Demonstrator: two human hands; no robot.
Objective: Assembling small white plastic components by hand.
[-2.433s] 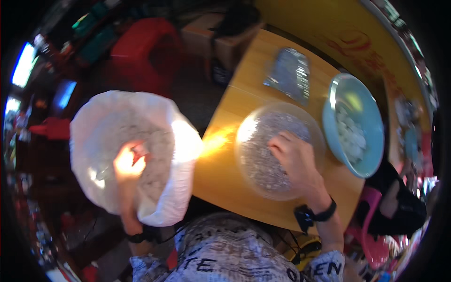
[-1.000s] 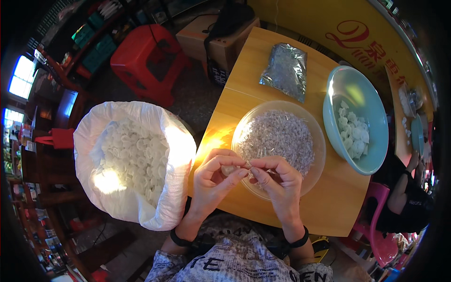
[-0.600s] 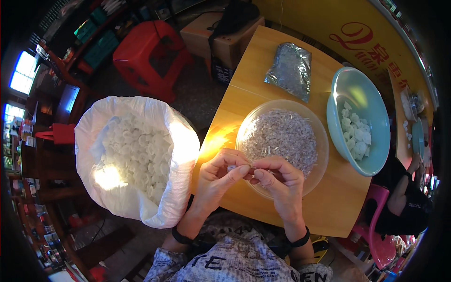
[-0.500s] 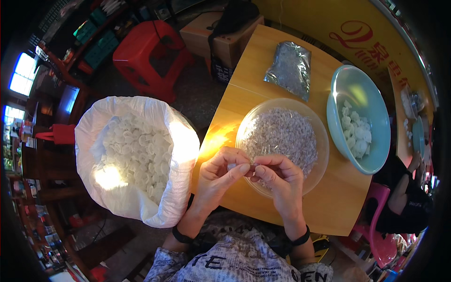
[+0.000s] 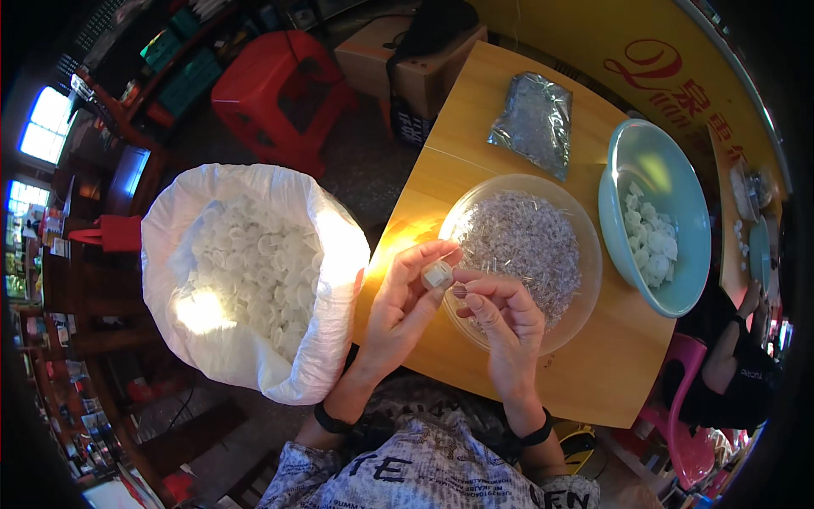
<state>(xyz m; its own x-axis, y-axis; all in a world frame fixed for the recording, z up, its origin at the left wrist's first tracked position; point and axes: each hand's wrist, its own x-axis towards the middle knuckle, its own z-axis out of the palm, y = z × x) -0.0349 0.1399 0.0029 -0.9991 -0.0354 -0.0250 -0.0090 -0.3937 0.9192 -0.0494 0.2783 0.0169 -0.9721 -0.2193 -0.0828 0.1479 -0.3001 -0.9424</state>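
My left hand [image 5: 400, 299] is closed on a small white plastic piece [image 5: 437, 275], holding it between thumb and fingers above the near left rim of a clear round tub [image 5: 591, 297]. Close beside it, the thumb and fingers of my right hand [image 5: 507, 327] are pinched together; whatever they hold is too small to make out. Many tiny clear plastic bits [image 5: 530, 246] fill the tub. To my left, a white woven sack [image 5: 335, 246] stands open, full of translucent white round plastic pieces [image 5: 254, 263].
A pale teal basin [image 5: 691, 204] with several white pieces [image 5: 651, 237] sits on the wooden table [image 5: 593, 382] at the right. Behind the tub lies a clear bag [image 5: 534, 123] of small bits. A red stool [image 5: 280, 93] stands far left; another person [image 5: 738, 365] sits at the right.
My hands have moved slightly apart, and the white piece in my left hand now shows. The whole view has shifted a little.
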